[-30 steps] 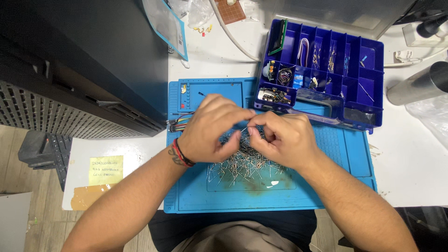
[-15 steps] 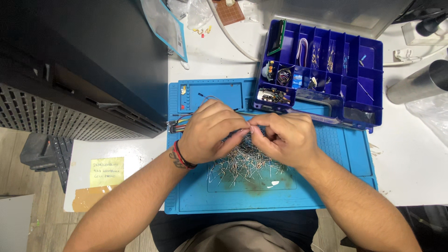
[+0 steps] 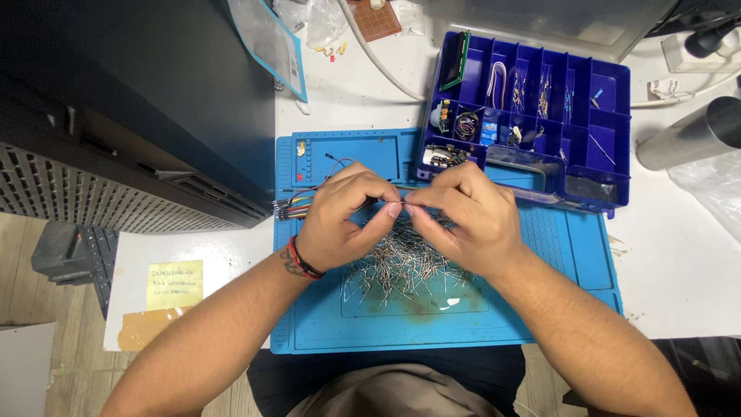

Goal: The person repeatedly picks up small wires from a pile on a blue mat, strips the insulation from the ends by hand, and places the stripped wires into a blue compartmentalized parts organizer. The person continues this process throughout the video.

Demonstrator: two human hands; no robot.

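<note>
Progress at this moment reads as partial sorting of small wire-leaded components. At far left, a dark cabinet (image 3: 139, 116) overhangs the white counter (image 3: 679, 262), and a yellow note (image 3: 175, 279) lies on a lower surface beside it. A bundle of coloured jumper wires (image 3: 297, 205) rests on the left edge of the blue work mat (image 3: 432, 332), just beside the left hand (image 3: 343, 220). The left hand, with bands at the wrist, is closed in a pinch; thumb and forefinger grip one thin component lead (image 3: 403, 208). The right hand (image 3: 467, 220) meets it fingertip to fingertip and pinches the same lead from the other side, so both hands grasp one piece above the mat. Directly under the hands lies a loose heap of leaded components (image 3: 401, 266), spread on the mat centre; this heap appears large and still unsorted. To the upper right, a purple compartment organiser (image 3: 532, 116) stands open, touching the mat's top edge, with several compartments holding parts and others bare. A metal cylinder (image 3: 687, 135) lies at far right. Judgement: most of the heap remains to be handled.
</note>
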